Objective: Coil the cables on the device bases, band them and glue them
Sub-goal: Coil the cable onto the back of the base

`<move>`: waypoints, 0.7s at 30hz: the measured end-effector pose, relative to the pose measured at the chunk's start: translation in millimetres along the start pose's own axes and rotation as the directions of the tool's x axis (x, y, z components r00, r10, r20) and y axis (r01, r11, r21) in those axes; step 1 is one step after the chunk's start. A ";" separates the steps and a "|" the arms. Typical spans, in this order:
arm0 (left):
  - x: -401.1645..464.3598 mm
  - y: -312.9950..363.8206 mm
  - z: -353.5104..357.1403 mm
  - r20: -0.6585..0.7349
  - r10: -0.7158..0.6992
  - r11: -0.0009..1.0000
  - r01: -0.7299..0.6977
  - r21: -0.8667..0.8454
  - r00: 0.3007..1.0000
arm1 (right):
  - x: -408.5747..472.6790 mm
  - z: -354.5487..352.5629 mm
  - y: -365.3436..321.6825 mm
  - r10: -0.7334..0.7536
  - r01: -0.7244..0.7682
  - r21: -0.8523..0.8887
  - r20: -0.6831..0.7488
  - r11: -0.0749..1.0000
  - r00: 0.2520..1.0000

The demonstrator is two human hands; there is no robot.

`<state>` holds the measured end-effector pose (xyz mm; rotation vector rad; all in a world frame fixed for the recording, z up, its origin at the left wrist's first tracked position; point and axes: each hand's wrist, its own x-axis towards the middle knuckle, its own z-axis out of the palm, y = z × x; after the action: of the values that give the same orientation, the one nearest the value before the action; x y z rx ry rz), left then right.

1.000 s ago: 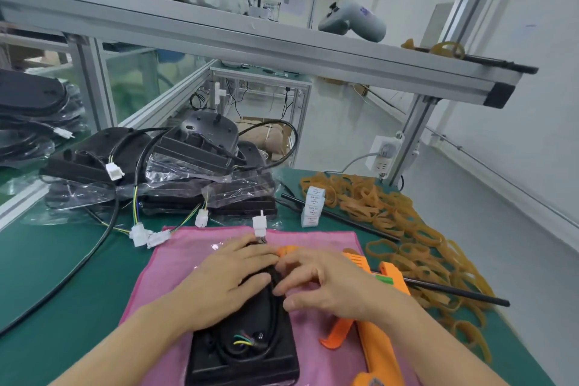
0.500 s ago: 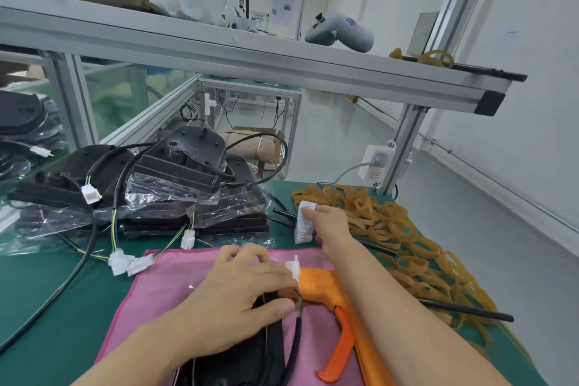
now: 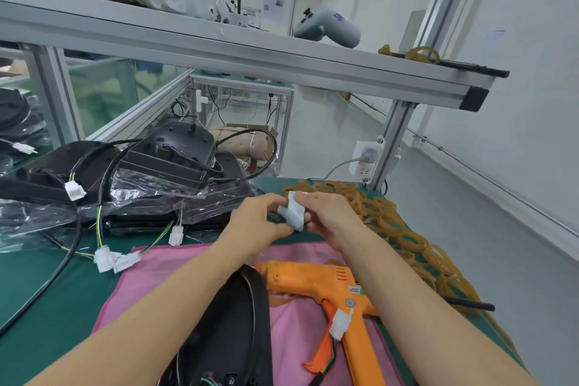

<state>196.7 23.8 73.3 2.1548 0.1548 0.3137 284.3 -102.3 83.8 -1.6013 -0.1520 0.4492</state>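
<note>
While both hands hold the small white roll of stickers [image 3: 293, 210] above the far edge of the pink cloth [image 3: 163, 263], the left hand [image 3: 257, 222] pinches its near end and the right hand [image 3: 329, 216] grips the body. Peel one sticker slowly, judging by the grip. The black base [image 3: 232, 323] lies below, beside the orange glue gun [image 3: 313, 282].

A single wide-angle view is taken from head height, directed forward and down over the green bench [image 3: 47, 288]; forearms enter from the lower frame, close to the lens.

Device base [image 3: 232, 332] cut off by bottom edge; label print unreadable.
</note>
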 end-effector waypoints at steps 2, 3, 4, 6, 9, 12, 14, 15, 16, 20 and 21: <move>-1.6 3.0 -0.8 0.056 -0.044 0.983 0.053 -0.178 0.997 | -2.7 0.0 -0.2 -0.071 0.070 -0.078 -0.021 0.995 0.997; -3.4 4.5 -1.8 0.066 -0.066 0.961 0.081 -0.264 0.996 | -3.9 0.2 0.3 -0.109 0.105 -0.116 -0.034 0.988 0.993; -4.7 5.1 -3.6 0.082 -0.090 0.933 0.113 -0.340 0.993 | -4.9 1.1 0.5 -0.148 0.139 -0.150 -0.050 0.979 0.988; -6.7 3.3 -6.1 0.144 -0.113 0.877 0.167 -0.450 0.983 | -6.3 2.7 0.9 -0.224 0.204 -0.207 -0.082 0.957 0.971; -6.4 -0.6 -7.1 0.181 -0.145 0.850 0.216 -0.480 0.973 | -10.3 4.9 -0.6 -0.278 0.246 -0.258 -0.093 0.934 0.956; -4.9 -5.1 -5.4 0.148 -0.168 0.850 0.220 -0.480 0.974 | -18.2 6.5 -2.5 -0.278 0.255 -0.238 -0.068 0.937 0.958; -4.7 -7.1 -5.1 0.113 -0.182 0.838 0.214 -0.503 0.977 | -26.0 3.0 -2.8 -0.367 0.303 -0.365 -0.119 0.880 0.922; -5.1 -7.7 -5.6 0.102 -0.177 0.828 0.204 -0.522 0.979 | -31.3 -0.4 -2.8 -0.445 0.355 -0.448 -0.112 0.821 0.888; -5.5 -7.9 -5.9 0.094 -0.168 0.817 0.192 -0.543 0.981 | -37.6 -3.3 -2.4 -0.511 0.415 -0.509 -0.058 0.754 0.858; -7.5 -4.7 -5.1 0.058 -0.099 0.796 0.114 -0.594 0.993 | -56.1 -7.2 7.4 -0.560 0.544 -0.608 0.190 0.578 0.806; -8.3 -3.1 -4.5 0.046 -0.086 0.788 0.096 -0.608 0.995 | -57.1 -6.9 8.8 -0.558 0.544 -0.595 0.185 0.592 0.809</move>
<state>187.5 27.3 71.8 1.4957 0.1262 0.2464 233.3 -130.2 86.3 -2.0910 -0.8454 -0.1480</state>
